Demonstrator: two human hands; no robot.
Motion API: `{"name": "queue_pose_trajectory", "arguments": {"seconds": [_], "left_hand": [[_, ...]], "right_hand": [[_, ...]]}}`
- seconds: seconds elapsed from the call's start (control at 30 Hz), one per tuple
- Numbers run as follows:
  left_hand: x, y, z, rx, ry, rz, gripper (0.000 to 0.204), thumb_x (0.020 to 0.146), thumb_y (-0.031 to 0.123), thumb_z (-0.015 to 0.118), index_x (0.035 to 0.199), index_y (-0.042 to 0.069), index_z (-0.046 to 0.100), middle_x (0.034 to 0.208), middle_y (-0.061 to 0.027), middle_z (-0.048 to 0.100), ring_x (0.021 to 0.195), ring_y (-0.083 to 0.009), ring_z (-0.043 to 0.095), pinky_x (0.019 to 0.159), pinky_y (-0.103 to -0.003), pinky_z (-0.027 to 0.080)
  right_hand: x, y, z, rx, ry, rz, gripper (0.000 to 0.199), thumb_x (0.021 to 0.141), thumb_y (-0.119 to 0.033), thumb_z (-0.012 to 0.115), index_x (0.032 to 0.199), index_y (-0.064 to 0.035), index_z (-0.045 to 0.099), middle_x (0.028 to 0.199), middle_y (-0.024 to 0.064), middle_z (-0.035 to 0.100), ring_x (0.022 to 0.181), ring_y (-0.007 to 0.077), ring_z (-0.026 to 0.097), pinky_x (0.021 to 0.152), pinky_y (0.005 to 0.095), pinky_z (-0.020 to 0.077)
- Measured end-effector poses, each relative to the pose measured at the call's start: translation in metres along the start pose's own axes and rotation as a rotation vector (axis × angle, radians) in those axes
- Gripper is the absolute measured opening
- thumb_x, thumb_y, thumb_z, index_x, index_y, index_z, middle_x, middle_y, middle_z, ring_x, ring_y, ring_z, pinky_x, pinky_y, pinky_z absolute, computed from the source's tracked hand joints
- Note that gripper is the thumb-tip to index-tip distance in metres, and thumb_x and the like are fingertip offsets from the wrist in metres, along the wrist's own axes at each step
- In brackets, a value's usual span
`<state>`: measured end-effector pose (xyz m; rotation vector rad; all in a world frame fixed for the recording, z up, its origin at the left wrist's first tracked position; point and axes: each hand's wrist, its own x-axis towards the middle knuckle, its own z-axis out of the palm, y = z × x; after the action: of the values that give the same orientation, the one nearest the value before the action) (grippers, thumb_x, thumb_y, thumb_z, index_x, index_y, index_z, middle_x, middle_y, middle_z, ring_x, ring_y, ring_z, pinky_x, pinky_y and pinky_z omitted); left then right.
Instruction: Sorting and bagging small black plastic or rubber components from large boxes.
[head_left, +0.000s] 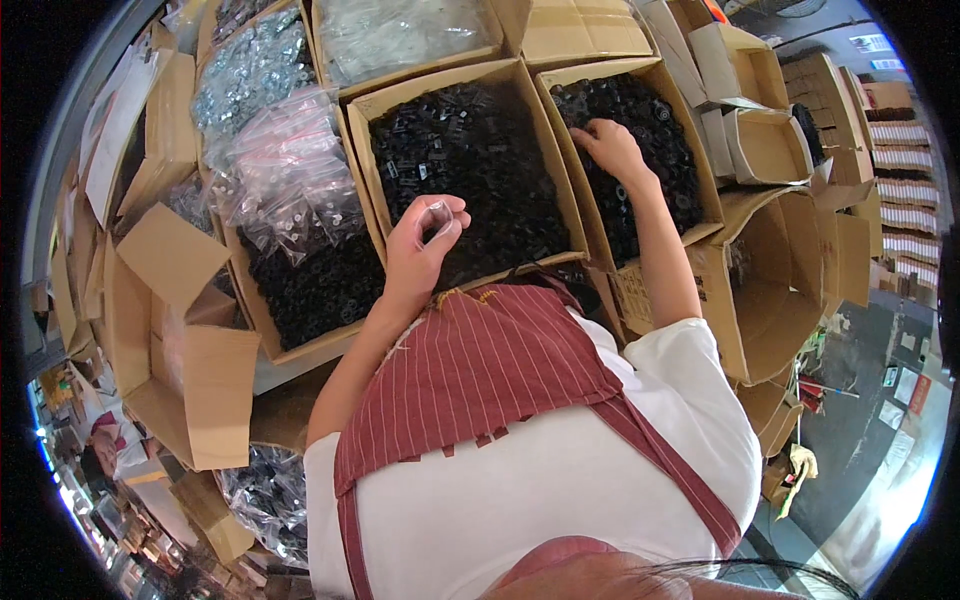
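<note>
My left hand (422,245) is curled round a small clear plastic bag (436,218), whose mouth gapes open between thumb and fingers. It is above the near edge of the middle carton (567,200), which is filled with small black parts (470,150), a few of them glinting. My right hand (610,148) reaches into the carton on the right (706,200), over small black ring-like parts (655,115). Thumb and fingertips are drawn together there; whatever they pinch is too small or hidden to make out.
On the left, filled clear bags (295,165) lie over a carton of black pieces (315,290). Behind the middle carton stands a box of clear plastic bags (400,40). An open carton (775,290) is at my right, another (190,380) at my left.
</note>
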<state>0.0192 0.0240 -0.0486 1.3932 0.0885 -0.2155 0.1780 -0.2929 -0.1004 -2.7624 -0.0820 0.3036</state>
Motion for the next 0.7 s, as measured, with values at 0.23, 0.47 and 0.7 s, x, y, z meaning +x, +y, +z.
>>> {"name": "queue_pose_trajectory", "arguments": {"seconds": [0.23,0.47,0.7], "left_hand": [[-0.006,0.001,-0.003,-0.004,-0.035,0.019,0.021,0.094,0.004,0.061,0.115,0.002,0.061,0.100,-0.0047,0.065,0.095,-0.0118,0.060,0.086,-0.026,0.046],[-0.005,0.013,0.001,0.092,-0.205,0.076,0.027,0.087,-0.001,0.067,0.113,0.003,0.061,0.105,-0.0050,0.063,0.099,-0.0133,0.062,0.090,-0.029,0.048],[-0.010,0.015,0.001,0.187,-0.161,0.041,0.030,0.086,0.002,0.069,0.114,0.002,0.060,0.110,-0.0054,0.064,0.105,-0.0142,0.060,0.096,-0.030,0.045]], "right_hand": [[-0.012,-0.014,-0.030,0.294,0.246,0.034,0.038,0.084,-0.039,0.072,0.097,-0.0034,0.071,0.082,0.0148,0.070,0.076,0.0274,0.069,0.068,0.0379,0.0520],[-0.107,-0.138,-0.068,0.846,-0.104,-0.586,0.017,0.088,-0.009,0.075,0.100,0.0021,0.071,0.089,0.0050,0.071,0.082,0.0110,0.066,0.072,0.0269,0.0529],[-0.106,-0.168,-0.044,0.740,-0.204,-0.837,0.018,0.089,-0.009,0.074,0.103,0.0023,0.071,0.090,0.0116,0.072,0.077,0.0178,0.067,0.068,0.0293,0.0536]]}}
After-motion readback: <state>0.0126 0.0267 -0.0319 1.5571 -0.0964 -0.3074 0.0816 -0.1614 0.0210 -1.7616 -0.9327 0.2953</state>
